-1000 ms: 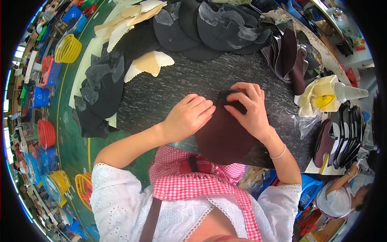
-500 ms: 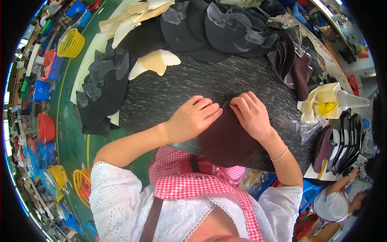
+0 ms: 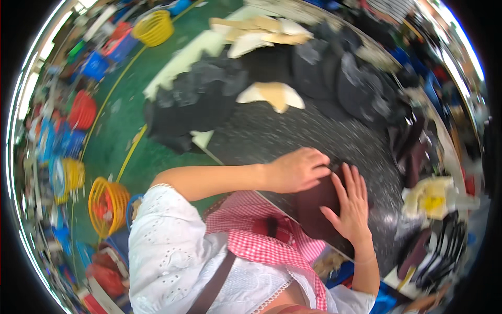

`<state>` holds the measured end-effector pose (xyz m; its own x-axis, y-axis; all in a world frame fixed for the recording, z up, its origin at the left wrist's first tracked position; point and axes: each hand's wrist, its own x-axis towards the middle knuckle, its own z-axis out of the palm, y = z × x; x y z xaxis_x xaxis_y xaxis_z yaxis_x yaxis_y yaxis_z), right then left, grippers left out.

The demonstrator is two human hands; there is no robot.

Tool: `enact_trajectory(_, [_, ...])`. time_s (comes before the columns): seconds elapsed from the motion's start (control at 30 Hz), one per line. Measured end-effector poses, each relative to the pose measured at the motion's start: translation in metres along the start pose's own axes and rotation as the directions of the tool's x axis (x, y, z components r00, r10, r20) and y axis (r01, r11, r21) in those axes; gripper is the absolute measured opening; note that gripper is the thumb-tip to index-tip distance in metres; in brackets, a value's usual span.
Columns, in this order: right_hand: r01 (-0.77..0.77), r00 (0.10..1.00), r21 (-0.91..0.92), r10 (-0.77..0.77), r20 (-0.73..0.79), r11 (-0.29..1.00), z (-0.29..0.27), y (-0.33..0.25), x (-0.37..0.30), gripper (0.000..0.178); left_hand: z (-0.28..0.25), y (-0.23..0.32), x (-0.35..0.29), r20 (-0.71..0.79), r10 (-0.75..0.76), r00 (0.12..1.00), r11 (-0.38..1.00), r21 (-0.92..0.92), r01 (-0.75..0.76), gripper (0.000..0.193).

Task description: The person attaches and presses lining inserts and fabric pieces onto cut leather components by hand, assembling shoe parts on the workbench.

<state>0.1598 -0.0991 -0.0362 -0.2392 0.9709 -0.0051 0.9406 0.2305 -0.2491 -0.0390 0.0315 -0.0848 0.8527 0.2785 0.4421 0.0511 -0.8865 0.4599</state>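
Observation:
A dark maroon piece of sheet material (image 3: 316, 212) lies at the near edge of a dark, streaked work table (image 3: 251, 138). My right hand (image 3: 351, 209) rests on its right side, palm down, fingers stretched out and apart. At the piece's upper left edge is my left hand (image 3: 295, 171), its fingers bent and closed; whatever they may hold is hidden, and motion softens the view. Farther back on the table lies a small white and tan piece (image 3: 272, 96) with a pointed outline.
Black cut pieces (image 3: 198, 97) are heaped along the table's far left, more black pieces (image 3: 361, 86) along the back. A cream container with yellow inside (image 3: 431, 199) stands at the right, beside a row of dark and white pieces (image 3: 436, 256). Baskets, one orange (image 3: 108, 206), stand left.
The view has swung, shifting the scene. My right hand has left its pinch at the piece's top edge and now lies flat on it. My left hand remains near that edge, fingers bent.

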Motion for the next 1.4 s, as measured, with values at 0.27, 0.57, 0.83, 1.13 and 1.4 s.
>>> enact_trajectory(0.27, [0.048,0.999,-0.022,-0.047,0.024,0.999,-0.005,0.009,0.007,0.075,-0.118,-0.001,-0.099,-0.176,-0.367,0.913,0.74,0.539,0.401,0.075])
enact_trajectory(0.57, [0.058,0.998,0.017,-0.058,-0.039,0.998,-0.002,0.012,0.014,0.075,-0.186,-0.072,-0.193,-0.713,-0.673,0.197,0.633,-0.418,0.652,0.029])
enact_trajectory(0.83, [0.025,0.669,0.481,0.343,-0.659,0.876,0.007,0.032,-0.005,0.035,-0.037,0.04,-0.024,-0.215,0.189,0.958,0.887,0.455,-0.073,0.037])
enact_trajectory(1.13, [0.077,0.994,0.057,-0.073,-0.077,0.995,0.018,-0.03,-0.04,0.05,-0.087,-0.017,-0.011,-0.052,-0.034,0.998,0.783,0.62,0.059,0.026])
enact_trajectory(1.4, [0.071,0.982,0.193,-0.034,-0.187,0.979,0.005,-0.029,-0.033,0.042,-0.101,-0.114,-0.031,-0.163,-0.183,0.97,0.95,0.224,0.217,0.013])
